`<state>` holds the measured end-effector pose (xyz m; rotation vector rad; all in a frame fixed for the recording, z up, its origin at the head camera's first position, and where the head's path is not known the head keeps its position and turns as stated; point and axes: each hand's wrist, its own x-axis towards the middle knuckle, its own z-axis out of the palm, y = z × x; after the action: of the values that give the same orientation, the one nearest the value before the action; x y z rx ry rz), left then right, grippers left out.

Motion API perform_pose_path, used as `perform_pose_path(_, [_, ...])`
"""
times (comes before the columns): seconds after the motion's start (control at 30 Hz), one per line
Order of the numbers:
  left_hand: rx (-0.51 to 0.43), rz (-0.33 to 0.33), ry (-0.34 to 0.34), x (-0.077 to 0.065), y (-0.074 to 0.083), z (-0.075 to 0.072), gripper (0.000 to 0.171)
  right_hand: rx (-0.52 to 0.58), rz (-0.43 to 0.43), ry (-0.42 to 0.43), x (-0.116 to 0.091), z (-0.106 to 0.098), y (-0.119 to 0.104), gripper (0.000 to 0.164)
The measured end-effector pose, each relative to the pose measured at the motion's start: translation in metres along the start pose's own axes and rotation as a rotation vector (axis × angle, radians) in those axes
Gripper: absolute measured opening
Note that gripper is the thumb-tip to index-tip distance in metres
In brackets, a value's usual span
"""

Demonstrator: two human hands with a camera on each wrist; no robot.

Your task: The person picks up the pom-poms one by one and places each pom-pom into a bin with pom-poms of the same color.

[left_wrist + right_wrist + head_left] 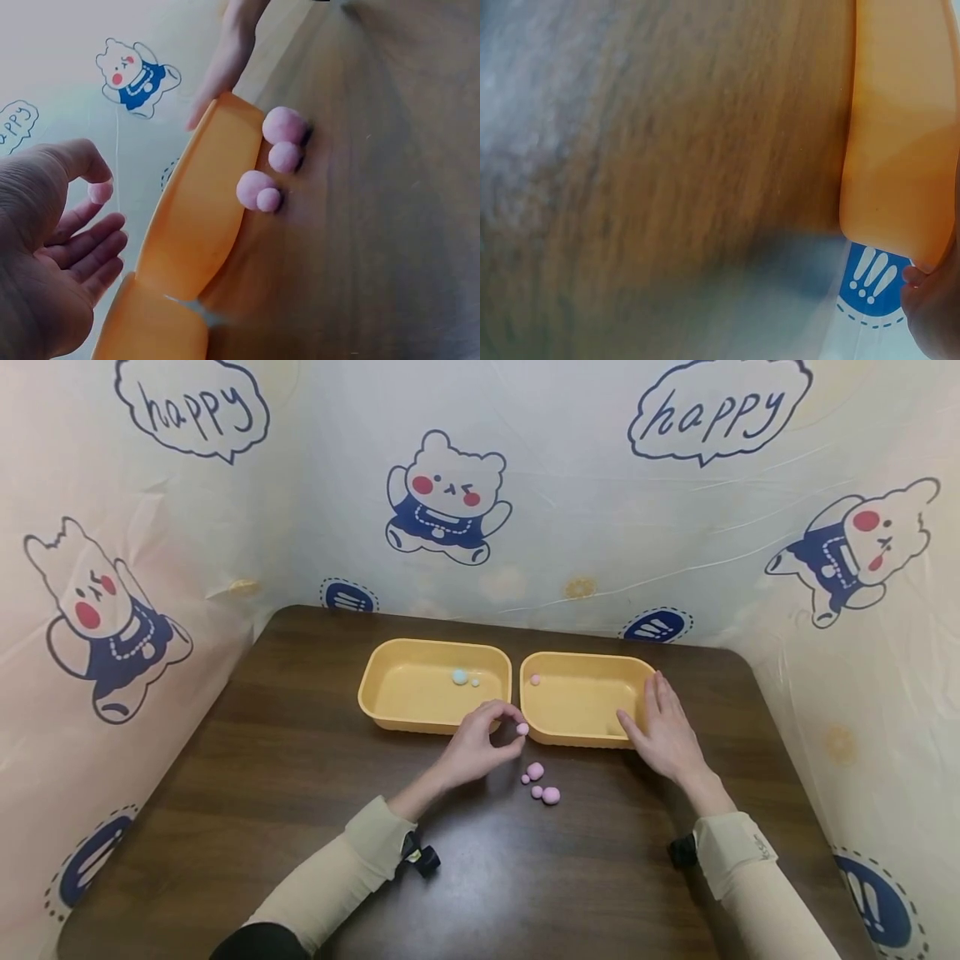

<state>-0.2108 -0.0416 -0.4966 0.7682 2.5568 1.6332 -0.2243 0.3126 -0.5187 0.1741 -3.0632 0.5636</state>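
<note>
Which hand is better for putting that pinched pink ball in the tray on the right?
Probably the left: the left hand pinches the pink ball, close to the near left corner of that tray. The right hand touches the tray's right end and holds no ball.

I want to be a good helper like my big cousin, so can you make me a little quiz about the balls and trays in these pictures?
1. How many pink balls lie directly on the dark table?
2. True or false: the blue balls are in the right yellow tray.
3. What does the left hand pinch? A) a blue ball; B) one pink ball; C) nothing.

Key:
1. Four.
2. False. The blue balls are in the left yellow tray.
3. B.
</note>
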Motion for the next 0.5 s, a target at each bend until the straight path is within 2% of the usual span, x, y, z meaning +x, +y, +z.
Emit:
perform_pose_path(0.23, [0.054, 0.053, -0.006, 0.025, -0.004, -0.002, 0.022, 0.008, 0.009, -0.005, 0.000, 0.000, 0.001, 0.098])
perform_pose_path(0.5, [0.037, 0.042, -0.005, 0.054, -0.012, 0.000, 0.025, 0.010, 0.008, -0.009, 0.000, -0.001, 0.000, 0.098])
